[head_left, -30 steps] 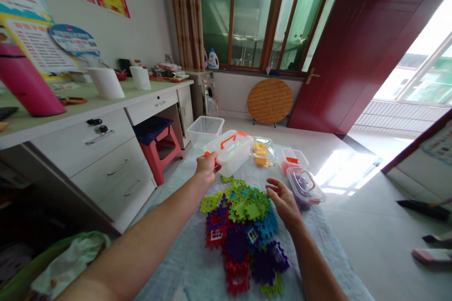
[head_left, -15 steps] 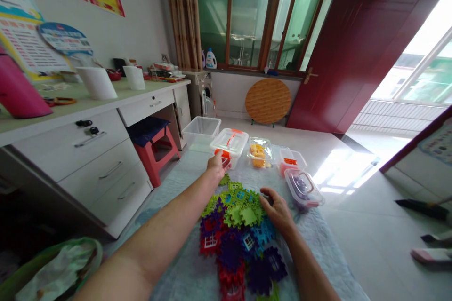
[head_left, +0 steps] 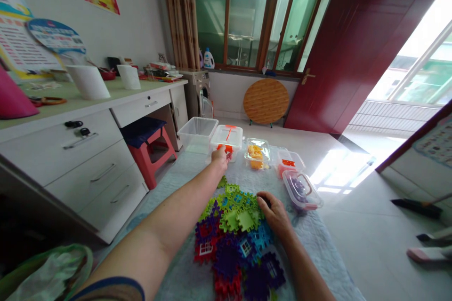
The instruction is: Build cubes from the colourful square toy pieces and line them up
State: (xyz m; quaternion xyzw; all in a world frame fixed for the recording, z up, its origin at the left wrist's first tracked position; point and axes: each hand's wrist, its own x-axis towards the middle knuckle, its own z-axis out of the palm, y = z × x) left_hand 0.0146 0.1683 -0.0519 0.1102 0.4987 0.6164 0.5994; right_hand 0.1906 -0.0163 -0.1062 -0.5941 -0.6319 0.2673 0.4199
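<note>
Yellow pieces [head_left: 254,153] in a clear tub [head_left: 266,150], purple pieces [head_left: 298,187] in another tub [head_left: 312,194]; left hand [head_left: 219,157] with clamped fingers on orange latch [head_left: 229,148] of box [head_left: 233,134]; right hand [head_left: 274,211] with parted fingers beside green pieces [head_left: 243,219].

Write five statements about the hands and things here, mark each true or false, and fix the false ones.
1. The left hand is at the orange latch of a lidded box. True.
2. The right hand holds a lid. False: it is beside the toy pieces.
3. An open clear bin stands left of the lidded box. True.
4. The pink stool has a yellow top. False: dark blue.
5. A round wooden tabletop stands below the window. True.
</note>
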